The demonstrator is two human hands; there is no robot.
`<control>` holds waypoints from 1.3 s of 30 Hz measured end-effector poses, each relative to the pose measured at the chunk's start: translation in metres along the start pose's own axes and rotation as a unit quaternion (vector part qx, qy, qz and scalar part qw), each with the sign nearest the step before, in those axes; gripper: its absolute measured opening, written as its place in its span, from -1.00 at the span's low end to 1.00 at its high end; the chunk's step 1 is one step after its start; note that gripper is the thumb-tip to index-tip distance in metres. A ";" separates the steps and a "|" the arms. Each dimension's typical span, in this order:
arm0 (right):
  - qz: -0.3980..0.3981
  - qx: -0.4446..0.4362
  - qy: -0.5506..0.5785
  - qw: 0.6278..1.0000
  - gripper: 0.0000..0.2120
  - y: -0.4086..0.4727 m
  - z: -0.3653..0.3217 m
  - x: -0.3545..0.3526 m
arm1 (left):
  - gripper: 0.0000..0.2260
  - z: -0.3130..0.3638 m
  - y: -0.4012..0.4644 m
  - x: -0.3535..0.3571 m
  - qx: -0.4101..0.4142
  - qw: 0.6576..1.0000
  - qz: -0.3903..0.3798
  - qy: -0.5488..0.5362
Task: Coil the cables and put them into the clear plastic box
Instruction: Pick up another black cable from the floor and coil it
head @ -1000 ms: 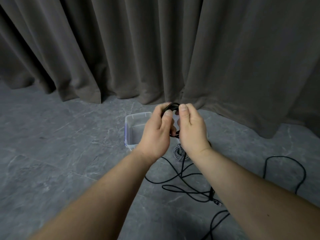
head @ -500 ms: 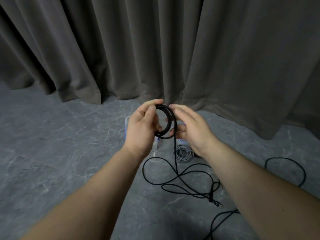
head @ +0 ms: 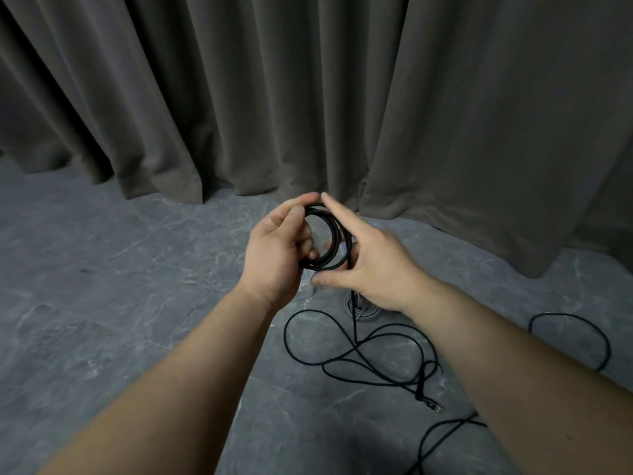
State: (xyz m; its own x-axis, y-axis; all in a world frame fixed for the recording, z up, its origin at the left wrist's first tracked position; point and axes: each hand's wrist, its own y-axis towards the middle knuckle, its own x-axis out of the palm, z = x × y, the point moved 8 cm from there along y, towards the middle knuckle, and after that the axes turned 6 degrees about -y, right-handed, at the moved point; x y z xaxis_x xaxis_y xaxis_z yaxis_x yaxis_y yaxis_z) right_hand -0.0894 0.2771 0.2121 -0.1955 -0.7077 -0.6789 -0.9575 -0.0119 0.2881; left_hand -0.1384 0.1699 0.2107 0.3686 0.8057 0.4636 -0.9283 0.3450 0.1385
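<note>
Our left hand (head: 277, 255) pinches the black cable (head: 327, 241) coil, right hand (head: 373, 269) fingers spread beside it; light, springy, we judge, best gripped across all loops.

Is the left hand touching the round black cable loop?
Touching. The head view shows the left hand gripping the black cable coil, thumb on the top of the loop and fingers curled through its middle.

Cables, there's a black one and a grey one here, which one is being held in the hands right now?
The black cable: the left hand grips its coil. The grey cable lies coiled on the floor, untouched.
</note>
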 end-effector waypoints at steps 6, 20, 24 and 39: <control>0.086 0.018 0.021 0.996 -0.17 -0.004 -0.001 -0.012 | -0.76 -0.003 -0.001 0.006 -0.014 1.000 -0.003 -0.019; 0.160 0.114 0.167 0.966 -0.76 -0.007 0.040 -0.015 | -0.78 0.007 0.006 -0.018 0.015 0.996 0.070 -0.044; 0.143 0.081 0.153 0.974 -0.80 -0.002 0.031 -0.009 | -0.78 0.002 0.005 -0.011 0.004 0.998 0.045 -0.037; 0.301 0.135 0.190 0.925 -0.88 0.001 0.038 -0.038 | -0.77 -0.009 0.001 0.000 -0.019 1.000 -0.011 0.022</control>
State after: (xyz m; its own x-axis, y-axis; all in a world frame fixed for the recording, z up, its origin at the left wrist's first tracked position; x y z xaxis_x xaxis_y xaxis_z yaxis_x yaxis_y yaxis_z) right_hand -0.0907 0.3304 0.2127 -0.6703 -0.7271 -0.1486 -0.7279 0.6051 0.3224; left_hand -0.1386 0.1746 0.2033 0.3909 0.8180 0.4220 -0.9180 0.3801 0.1135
